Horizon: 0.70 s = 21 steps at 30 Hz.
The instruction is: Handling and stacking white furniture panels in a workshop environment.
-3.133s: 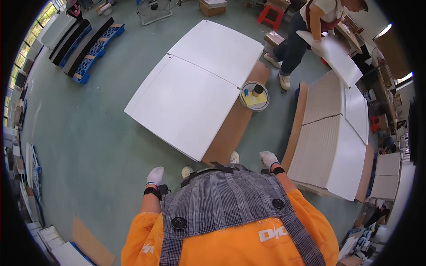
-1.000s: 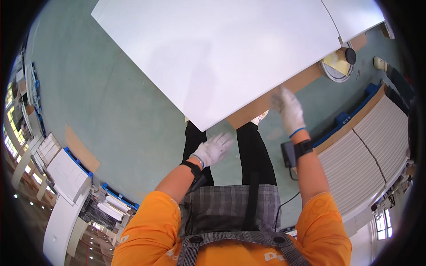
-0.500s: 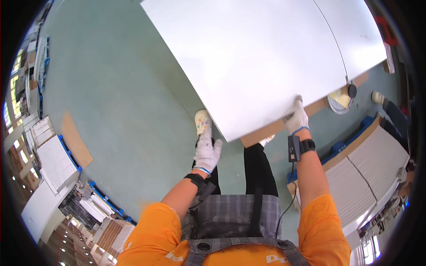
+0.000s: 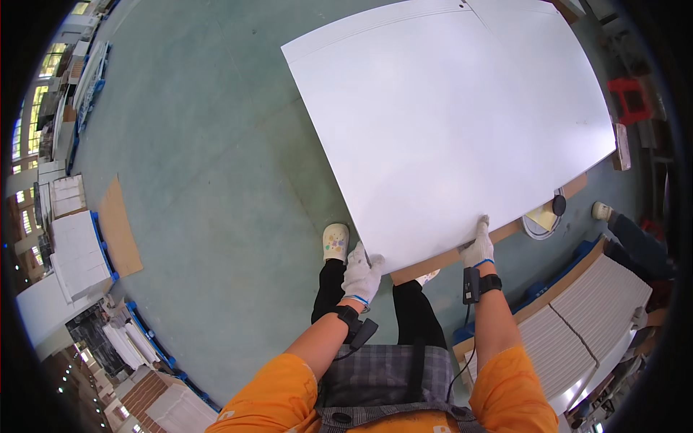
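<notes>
A large white panel (image 4: 462, 137) lies flat before me, its near left corner close to my legs. At that corner is my left hand (image 4: 363, 276) in a white knit glove, closed on the edge with the thumb on top; its other fingers are partly hidden. Farther right along the near edge, my gloved right hand (image 4: 478, 247) grips the panel, thumb on the upper face and fingers out of sight underneath. Brown cardboard (image 4: 427, 267) sticks out from beneath this edge.
Right of the panel stand a round tub (image 4: 541, 221) with a black roll (image 4: 559, 206) and a red stool (image 4: 629, 101). Stacked pale boards (image 4: 577, 317) are at lower right, near another person's leg (image 4: 639, 245). A cardboard sheet (image 4: 119, 231) lies left, beside pallets.
My left hand has moved from beside the panel onto its near left corner. My right hand keeps its grip. The panel sits lower in view, and the long seam on its right no longer shows.
</notes>
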Available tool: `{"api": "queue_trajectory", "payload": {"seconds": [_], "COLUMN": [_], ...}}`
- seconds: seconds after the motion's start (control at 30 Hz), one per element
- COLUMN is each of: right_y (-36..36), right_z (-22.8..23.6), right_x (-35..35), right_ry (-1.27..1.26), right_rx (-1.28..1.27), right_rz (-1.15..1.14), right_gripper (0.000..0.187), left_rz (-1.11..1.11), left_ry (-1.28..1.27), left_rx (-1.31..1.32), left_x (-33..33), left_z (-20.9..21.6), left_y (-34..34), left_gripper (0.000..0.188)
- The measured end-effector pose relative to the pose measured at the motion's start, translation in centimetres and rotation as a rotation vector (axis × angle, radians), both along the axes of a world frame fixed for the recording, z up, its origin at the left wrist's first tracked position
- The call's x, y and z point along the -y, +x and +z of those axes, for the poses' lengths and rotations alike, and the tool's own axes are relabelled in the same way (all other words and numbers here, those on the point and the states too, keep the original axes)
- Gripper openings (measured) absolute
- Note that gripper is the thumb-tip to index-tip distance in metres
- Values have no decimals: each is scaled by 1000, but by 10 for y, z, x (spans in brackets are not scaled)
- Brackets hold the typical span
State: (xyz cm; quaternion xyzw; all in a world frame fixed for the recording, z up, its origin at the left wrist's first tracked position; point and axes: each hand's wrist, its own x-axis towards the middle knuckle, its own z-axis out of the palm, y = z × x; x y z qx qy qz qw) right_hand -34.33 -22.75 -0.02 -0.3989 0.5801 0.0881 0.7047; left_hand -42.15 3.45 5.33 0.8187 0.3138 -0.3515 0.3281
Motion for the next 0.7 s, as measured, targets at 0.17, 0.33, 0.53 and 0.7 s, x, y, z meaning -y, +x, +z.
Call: {"api": "queue_trajectory", "payload": {"seconds": [0.17,0.33,0.53,0.7], "right_y": [7,9,19,38], "right_z": [62,105,182,252], "right_x": [0,-6,-15,-35], "right_ry": [-10,-5,-7,-139], "right_rx": [-23,24,152,328], "right_rz": [-35,-52,-13,-7], "right_gripper": [62,49,36,34], "left_rz": [191,451,400,574], "left_ry": [-87,-408,-324,-704], "left_rx": [48,137,112,74], "left_x": [8,-4,-15,-37], "left_z": [18,52,104,196], "left_y": [4,6,21,61], "left_gripper": [70,63,71,57]}}
